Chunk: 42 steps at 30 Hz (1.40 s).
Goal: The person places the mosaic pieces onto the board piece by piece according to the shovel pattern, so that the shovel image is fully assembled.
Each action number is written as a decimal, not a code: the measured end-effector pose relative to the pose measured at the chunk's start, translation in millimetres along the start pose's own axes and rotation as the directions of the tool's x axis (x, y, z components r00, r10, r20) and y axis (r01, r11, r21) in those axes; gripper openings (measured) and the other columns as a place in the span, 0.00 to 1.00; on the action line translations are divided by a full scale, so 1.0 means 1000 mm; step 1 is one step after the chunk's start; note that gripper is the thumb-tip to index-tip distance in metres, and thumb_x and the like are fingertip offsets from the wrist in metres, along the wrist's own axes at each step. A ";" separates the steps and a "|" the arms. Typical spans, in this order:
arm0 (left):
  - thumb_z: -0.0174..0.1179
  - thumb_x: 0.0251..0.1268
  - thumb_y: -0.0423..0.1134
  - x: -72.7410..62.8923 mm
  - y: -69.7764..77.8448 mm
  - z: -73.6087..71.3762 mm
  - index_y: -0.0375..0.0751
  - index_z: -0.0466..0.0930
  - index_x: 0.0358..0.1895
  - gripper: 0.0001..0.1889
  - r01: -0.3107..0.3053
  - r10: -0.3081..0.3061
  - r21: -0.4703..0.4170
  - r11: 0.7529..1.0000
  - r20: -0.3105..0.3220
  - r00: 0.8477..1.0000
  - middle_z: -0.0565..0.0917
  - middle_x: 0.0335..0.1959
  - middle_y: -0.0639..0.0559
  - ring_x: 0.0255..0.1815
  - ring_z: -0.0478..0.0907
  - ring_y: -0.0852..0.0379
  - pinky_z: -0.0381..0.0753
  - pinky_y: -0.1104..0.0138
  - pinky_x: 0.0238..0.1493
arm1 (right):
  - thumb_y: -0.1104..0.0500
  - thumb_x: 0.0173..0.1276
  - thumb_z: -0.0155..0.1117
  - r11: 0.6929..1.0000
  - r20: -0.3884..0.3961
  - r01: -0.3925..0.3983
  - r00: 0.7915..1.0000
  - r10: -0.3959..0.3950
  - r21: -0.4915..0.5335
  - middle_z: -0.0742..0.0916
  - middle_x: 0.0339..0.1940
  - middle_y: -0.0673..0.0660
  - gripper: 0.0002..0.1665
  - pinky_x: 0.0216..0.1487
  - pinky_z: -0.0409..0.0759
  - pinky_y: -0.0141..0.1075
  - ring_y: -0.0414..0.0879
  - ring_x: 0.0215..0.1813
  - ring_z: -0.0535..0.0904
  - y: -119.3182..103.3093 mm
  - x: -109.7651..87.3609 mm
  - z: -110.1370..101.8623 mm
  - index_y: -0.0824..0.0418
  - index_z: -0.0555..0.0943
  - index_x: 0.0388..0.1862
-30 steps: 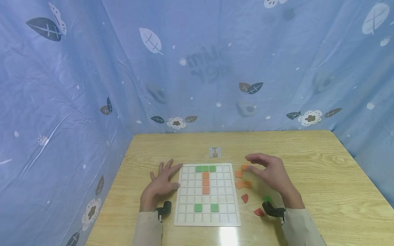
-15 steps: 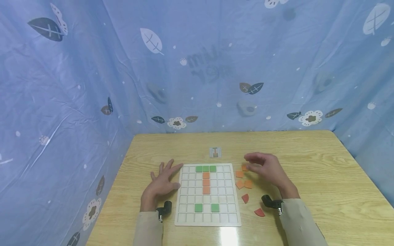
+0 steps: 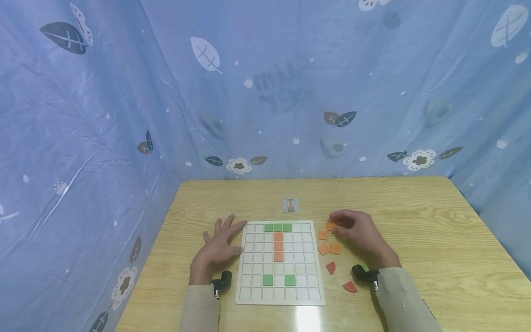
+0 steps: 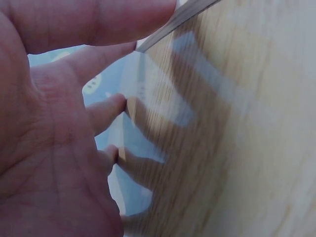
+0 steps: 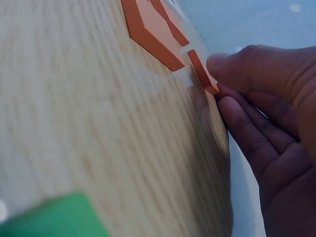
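orange tile (image 3: 330,227), flat on the table just right of the board's upper right corner. right hand (image 3: 360,230) has thumb and bent fingers curled round its edges; how firm the pinch is, cannot tell. left hand (image 3: 217,247) spread, fingers extended, thumb and index finger touching the left edge of the white grid board (image 3: 255,269)

failure modes, as judged:

– slip: tile is thin and lies against smooth wood, so little edge to catch; a pinch too near one side would let it skid or pivot instead of lifting

– knock-on: another orange tile (image 3: 322,235) lies just beside, toward the board; a low sideways drag would probably shove it

– sweep: wrist camera (image 3: 364,274) overhangs a green piece (image 5: 57,220), with red pieces (image 3: 350,287) near; a low forearm could scatter them

– board shift: uneven push from the left hand could jolt the grid and unseat the laid orange tiles (image 3: 278,246) or the green tiles (image 3: 278,227) in the top row

– misplacement: if released askew, a tile would likely straddle a ridge; checking the small card (image 3: 291,205) beyond the board may help, though its print is too small to read
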<state>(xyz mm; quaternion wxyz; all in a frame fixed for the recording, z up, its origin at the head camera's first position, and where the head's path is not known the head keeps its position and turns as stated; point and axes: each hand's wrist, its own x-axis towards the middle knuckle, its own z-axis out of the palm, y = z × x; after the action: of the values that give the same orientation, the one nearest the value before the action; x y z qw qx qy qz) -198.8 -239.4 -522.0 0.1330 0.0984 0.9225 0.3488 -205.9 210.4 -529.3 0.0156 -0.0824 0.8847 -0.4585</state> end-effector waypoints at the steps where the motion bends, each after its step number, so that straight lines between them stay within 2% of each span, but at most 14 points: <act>1: 0.70 0.61 0.34 0.000 0.000 0.000 0.57 0.69 0.85 0.45 -0.001 0.001 0.001 1.000 0.000 1.000 0.48 0.93 0.40 0.92 0.28 0.27 0.15 0.20 0.76 | 0.62 0.69 0.80 1.000 0.001 0.004 1.000 -0.004 -0.007 0.94 0.57 0.54 0.21 0.59 0.85 0.28 0.53 0.61 0.91 0.000 0.000 -0.001 0.57 0.90 0.60; 8: 0.70 0.61 0.33 0.000 0.002 -0.001 0.56 0.69 0.84 0.45 0.002 -0.002 -0.003 1.000 -0.002 1.000 0.48 0.93 0.39 0.92 0.28 0.27 0.15 0.20 0.76 | 0.65 0.67 0.80 0.998 -0.021 0.044 0.999 -0.045 -0.048 0.94 0.54 0.55 0.20 0.59 0.88 0.35 0.52 0.58 0.92 0.000 0.001 0.000 0.57 0.91 0.57; 13: 0.70 0.62 0.34 -0.001 0.002 -0.001 0.57 0.69 0.85 0.45 0.001 -0.001 0.010 1.000 0.002 1.000 0.47 0.93 0.39 0.92 0.27 0.27 0.16 0.20 0.76 | 0.65 0.67 0.79 0.997 -0.030 0.032 0.999 -0.034 -0.073 0.94 0.53 0.54 0.18 0.60 0.89 0.40 0.51 0.56 0.92 -0.002 0.002 0.003 0.56 0.91 0.56; 22: 0.70 0.62 0.34 -0.002 0.002 0.000 0.57 0.69 0.85 0.44 0.007 -0.007 -0.003 1.000 0.004 1.000 0.47 0.93 0.39 0.92 0.28 0.28 0.15 0.20 0.77 | 0.65 0.67 0.79 0.996 -0.043 0.037 0.998 -0.041 -0.080 0.95 0.51 0.52 0.18 0.56 0.87 0.30 0.48 0.54 0.92 0.000 -0.001 -0.004 0.55 0.92 0.55; 27: 0.70 0.63 0.34 -0.002 0.002 -0.001 0.57 0.69 0.85 0.44 0.007 -0.007 0.003 1.000 0.005 1.000 0.47 0.93 0.39 0.92 0.28 0.27 0.15 0.20 0.77 | 0.67 0.67 0.79 0.997 -0.057 0.049 0.997 -0.052 -0.052 0.95 0.53 0.57 0.19 0.54 0.88 0.28 0.51 0.54 0.93 -0.012 -0.010 -0.011 0.60 0.91 0.56; 31: 0.70 0.63 0.35 -0.002 0.003 -0.002 0.57 0.69 0.85 0.44 0.008 -0.008 0.012 1.000 0.004 1.000 0.48 0.93 0.39 0.92 0.28 0.27 0.15 0.20 0.77 | 0.66 0.67 0.80 0.998 -0.063 0.063 0.996 -0.064 -0.012 0.95 0.53 0.56 0.18 0.53 0.88 0.26 0.49 0.53 0.93 -0.023 -0.019 -0.011 0.60 0.91 0.55; 42: 0.70 0.62 0.34 -0.001 0.002 -0.002 0.57 0.70 0.84 0.44 0.003 -0.003 0.006 1.000 -0.002 1.000 0.48 0.93 0.38 0.92 0.28 0.26 0.16 0.20 0.76 | 0.68 0.66 0.79 0.985 -0.046 0.160 0.987 -0.157 0.072 0.95 0.51 0.52 0.16 0.57 0.90 0.31 0.53 0.56 0.94 -0.058 -0.040 0.012 0.56 0.93 0.52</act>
<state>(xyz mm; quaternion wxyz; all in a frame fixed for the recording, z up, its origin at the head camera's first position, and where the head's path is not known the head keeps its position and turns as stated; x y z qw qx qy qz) -197.9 -238.9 -519.0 0.1321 0.0970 0.9239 0.3458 -157.6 174.9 -491.1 -0.0356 -0.1424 0.8577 -0.4928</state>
